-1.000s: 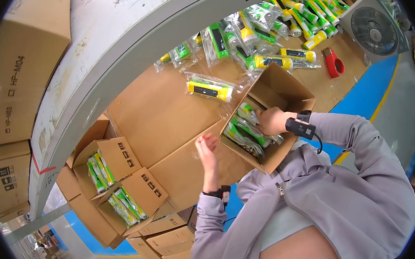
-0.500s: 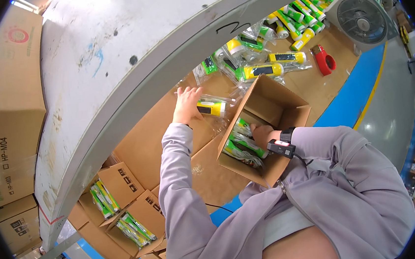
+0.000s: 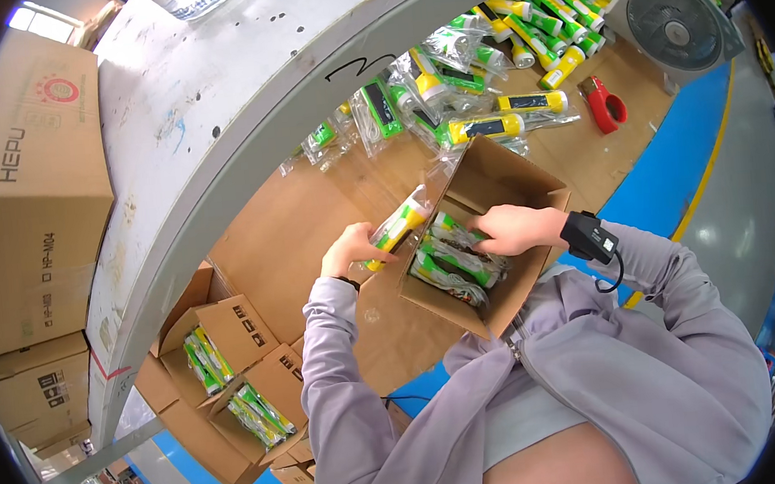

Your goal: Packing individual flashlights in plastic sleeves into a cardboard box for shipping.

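Note:
My left hand (image 3: pixel 353 250) is closed around a yellow flashlight (image 3: pixel 398 230) in a clear plastic bag, held just left of an open cardboard box (image 3: pixel 516 185). Inside that box lie several bagged green flashlights (image 3: pixel 452 264), packed side by side. My right hand (image 3: pixel 517 229) reaches in over the box's right side, its fingers bent onto the bagged flashlights at the upper end of the row. The fingertips are partly hidden there. A black band with a small device is on my right wrist.
Loose yellow and green flashlights (image 3: pixel 561 15), some bagged, are heaped at the back. A red tape dispenser (image 3: pixel 603 105) and a grey fan (image 3: pixel 675 25) stand at right. Two open boxes (image 3: pixel 239 333) with flashlights are at lower left. A white shelf (image 3: pixel 208 92) overhangs the left.
My left hand has picked up the bagged yellow flashlight and brought it down toward the box. My right hand has drawn up slightly, showing more of its back.

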